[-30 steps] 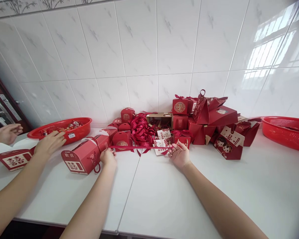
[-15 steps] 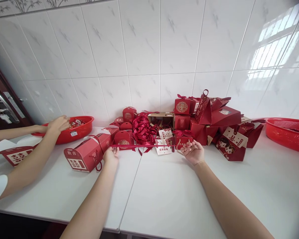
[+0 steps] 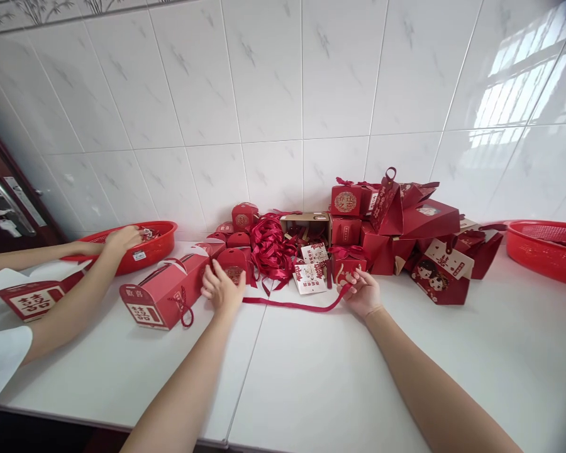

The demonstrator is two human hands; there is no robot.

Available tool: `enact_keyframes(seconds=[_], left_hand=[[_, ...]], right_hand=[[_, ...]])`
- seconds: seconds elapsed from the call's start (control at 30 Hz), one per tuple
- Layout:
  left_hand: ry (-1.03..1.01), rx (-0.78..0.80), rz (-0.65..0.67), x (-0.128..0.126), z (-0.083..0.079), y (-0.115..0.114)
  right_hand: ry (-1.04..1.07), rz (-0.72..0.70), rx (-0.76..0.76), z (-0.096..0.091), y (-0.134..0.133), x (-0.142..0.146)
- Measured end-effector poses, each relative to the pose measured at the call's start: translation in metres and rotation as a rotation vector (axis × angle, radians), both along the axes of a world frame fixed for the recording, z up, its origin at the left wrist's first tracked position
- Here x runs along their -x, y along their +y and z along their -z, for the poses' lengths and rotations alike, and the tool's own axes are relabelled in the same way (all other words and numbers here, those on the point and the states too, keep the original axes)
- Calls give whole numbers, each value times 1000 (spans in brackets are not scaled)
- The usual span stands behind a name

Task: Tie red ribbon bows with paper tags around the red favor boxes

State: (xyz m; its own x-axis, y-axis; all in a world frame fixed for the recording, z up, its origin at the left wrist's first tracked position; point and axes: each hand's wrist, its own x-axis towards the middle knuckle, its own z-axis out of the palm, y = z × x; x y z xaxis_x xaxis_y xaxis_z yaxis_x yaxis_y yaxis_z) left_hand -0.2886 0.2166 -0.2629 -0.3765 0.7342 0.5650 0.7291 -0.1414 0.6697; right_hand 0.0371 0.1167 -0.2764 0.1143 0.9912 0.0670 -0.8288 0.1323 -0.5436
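Observation:
My left hand (image 3: 224,292) is at a small red gift box (image 3: 236,259) with a gold emblem, its fingers apart in front of the box. I cannot tell whether they touch it. A dark red ribbon (image 3: 292,306) runs slack from beneath this hand across the table to my right hand (image 3: 363,293), whose fingers pinch its other end. Just behind the right fingers stands a small red box with a bow (image 3: 346,261). A heap of red ribbons (image 3: 273,248) and some white printed tags (image 3: 310,277) lie between the two hands.
On the left, another person's hand (image 3: 125,238) reaches into a red basket (image 3: 163,242). Beside it are an open red box (image 3: 33,301) and a larger closed one (image 3: 153,302). Stacked red boxes (image 3: 427,220) and a second red basket (image 3: 542,255) stand on the right.
The ribbon, stretched taut between my hands before, now sags. My left hand has moved right to the small box and opened its fingers. The other person's hand has moved farther into the basket.

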Motion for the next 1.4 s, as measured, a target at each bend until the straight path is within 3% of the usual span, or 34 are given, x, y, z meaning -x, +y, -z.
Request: enact_keyframes(seconds=[0.13,0.23,0.33,0.47,0.57,0.67,0.73,0.8,0.87,0.93,1.1,1.2,1.27,1.4], left_hand=[[383,-60,28,-9,2,12],[216,-13,-69,-3,0,25],[9,80,-83,8,-2,33],[2,41,-24,14,-10,26],[187,-181,143,-3,-21,8],[325,-375,434,-34,-26,-14],[374,-323,655,-51,-23,-26],[483,-136,871,-62,-14,-32],[588,51,999,-64,-4,-32],[615,112,1000,-62,5,-29],[551,-58,827,-62,6,-24],[512,-198,778,-71,4,-31],[507,-282,779,-78,4,-38],[570,-394,830,-88,7,-48]], right_hand=[[-21,-5,8,2,-2,4],[-47,-21,4,1,-3,6],[-70,-45,-3,-2,-3,8],[-105,-83,-9,-3,0,10],[-131,-96,-2,-3,3,12],[-163,-83,14,-3,4,13],[-194,-69,22,-2,4,14],[-231,-50,26,-1,3,15],[-273,-30,27,-1,4,16],[-312,-2,23,0,4,18],[-344,154,4,-4,4,25],[-362,247,-2,-17,4,27],[-392,298,-10,-35,5,25],[-458,439,-98,-99,-4,15]])
